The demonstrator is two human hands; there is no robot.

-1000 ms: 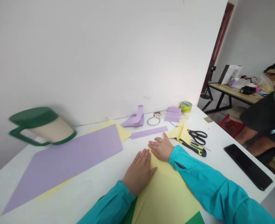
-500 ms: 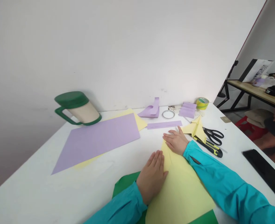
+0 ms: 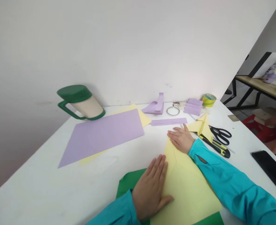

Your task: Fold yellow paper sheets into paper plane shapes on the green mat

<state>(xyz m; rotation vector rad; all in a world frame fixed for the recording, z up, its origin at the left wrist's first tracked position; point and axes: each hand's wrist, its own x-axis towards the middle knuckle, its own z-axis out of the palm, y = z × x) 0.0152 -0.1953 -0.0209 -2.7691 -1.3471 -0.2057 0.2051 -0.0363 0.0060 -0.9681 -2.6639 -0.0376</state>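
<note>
Under both my hands lies a sheet of yellow paper (image 3: 187, 190), creased and folded in toward a point at its far end. My left hand (image 3: 153, 187) rests flat along the sheet's left edge, fingers together and thumb stretched out over the paper. At the far tip, my right hand (image 3: 181, 140) presses down with its fingers extended. Green paper (image 3: 129, 179) shows from beneath the yellow sheet. Just beyond my right hand sit a folded yellow paper plane (image 3: 203, 127), black scissors (image 3: 219, 134) and a black and yellow box cutter (image 3: 216, 147).
Purple paper (image 3: 105, 134) over yellow sheets lies left, beside a green-lidded mug (image 3: 82, 101). Toward the wall are a purple strip (image 3: 169, 122), a curled purple piece (image 3: 156, 107), a tape ring (image 3: 173, 111), pleated purple paper (image 3: 193, 107) and yellow-green tape (image 3: 208, 100). A black phone-like slab (image 3: 272, 170) lies right.
My left hand has slid back along the paper's left edge toward me, its thumb spreading outward. My right hand stays at the tip. The view has swung left.
</note>
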